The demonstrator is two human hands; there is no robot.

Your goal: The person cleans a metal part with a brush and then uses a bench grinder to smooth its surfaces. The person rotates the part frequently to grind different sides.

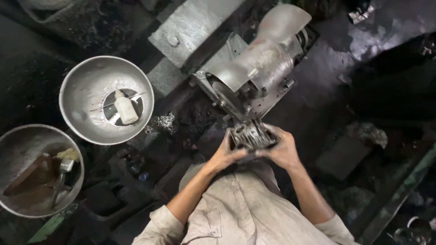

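Both hands hold a small grey metal part (251,135) with ribs and round openings, in front of my chest. My left hand (225,153) grips its left side with the fingers curled over the edge. My right hand (282,149) wraps its right side. The part sits just below the front of a grey metal machine (258,63) with a curved guard and a round disc at its face (223,93). My sleeves are pale beige.
Two metal bowls stand at the left. The upper bowl (81,97) holds a small white bottle (126,107) and a thin rod. The lower bowl (18,145) holds a brush and a wooden piece. Dark greasy floor and metal blocks surround the machine.
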